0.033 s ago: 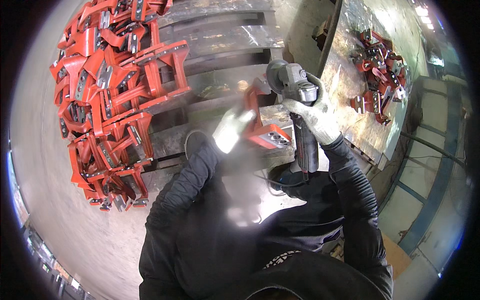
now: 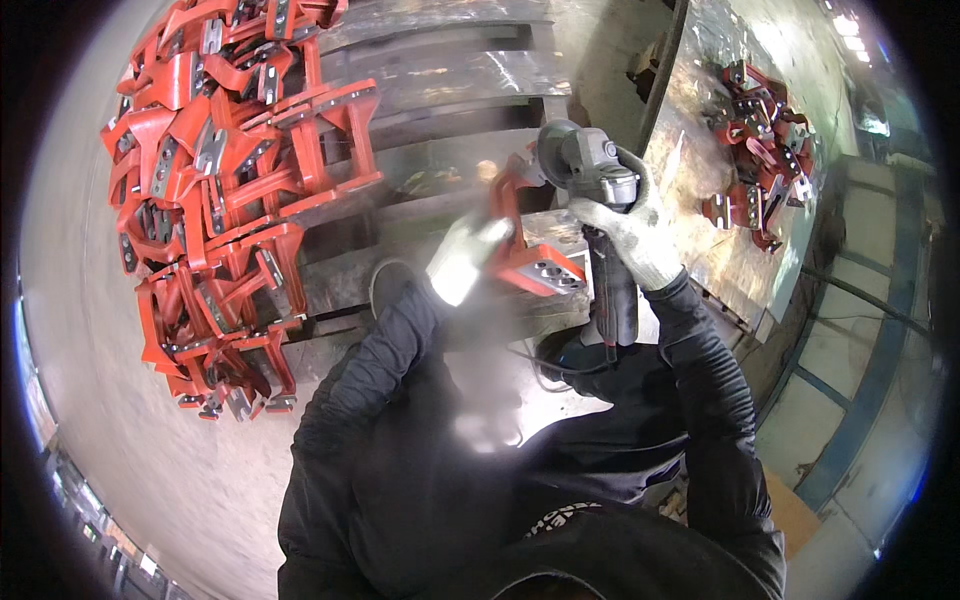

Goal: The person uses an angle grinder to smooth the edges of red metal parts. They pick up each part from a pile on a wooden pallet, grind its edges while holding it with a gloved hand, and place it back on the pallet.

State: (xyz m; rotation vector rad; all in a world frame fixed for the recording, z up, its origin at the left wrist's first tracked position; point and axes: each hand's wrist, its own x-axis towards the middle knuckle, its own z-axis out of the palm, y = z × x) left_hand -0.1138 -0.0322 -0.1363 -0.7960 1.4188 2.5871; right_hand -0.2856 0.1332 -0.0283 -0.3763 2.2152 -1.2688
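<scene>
My right hand [image 2: 640,225], in a pale glove, is wrapped round an angle grinder [image 2: 608,180] near its head, with the dark handle pointing down toward me. The grinder's disc [image 2: 556,152] is at the far end of a red metal bracket [image 2: 508,215]. My left hand [image 2: 467,258], gloved too, is closed on the left side of that bracket. At the bracket's near end a grey plate with several holes [image 2: 556,275] faces up. A blurry patch covers part of the picture near my left hand.
A big heap of red brackets [image 2: 215,200] lies on the left of the wooden pallet [image 2: 430,70]. To the right, a smaller pile of red parts [image 2: 762,150] rests on a worn board [image 2: 690,150]. A cord [image 2: 575,371] trails by my legs.
The grinder has shifted very slightly to the right. Otherwise both hands and the bracket stay almost where they were.
</scene>
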